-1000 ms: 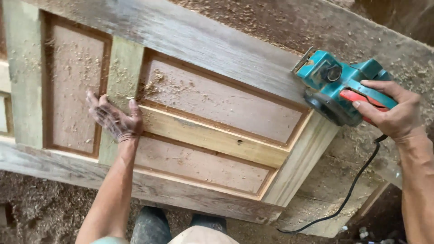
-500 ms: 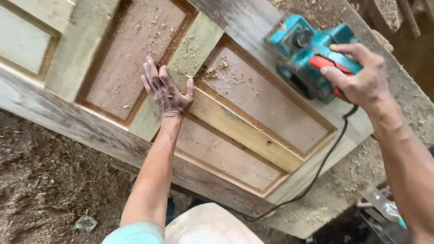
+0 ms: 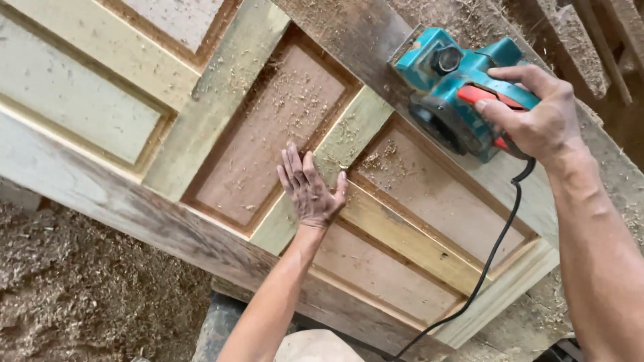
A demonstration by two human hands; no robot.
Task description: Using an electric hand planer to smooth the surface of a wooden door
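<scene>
Shavings [image 3: 302,94] dust the panelled wooden door [image 3: 221,100] lying flat across the view. The left hand [image 3: 310,190] lies flat near centre, grip released, fingers spread on a pale upright rail. At two o'clock from it, the right hand [image 3: 537,117] is clenched round the red handle of a teal electric planer [image 3: 453,87], which sits on the door's far stile. Its black cord [image 3: 493,255] trails toward five o'clock.

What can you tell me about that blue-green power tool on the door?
The electric planer has a teal plastic body, a red-orange handle, a black round knob on top and a dark side housing. It sits on the wooden panelled door's far edge rail, gripped by the right hand. A black cord trails from its rear.
</scene>
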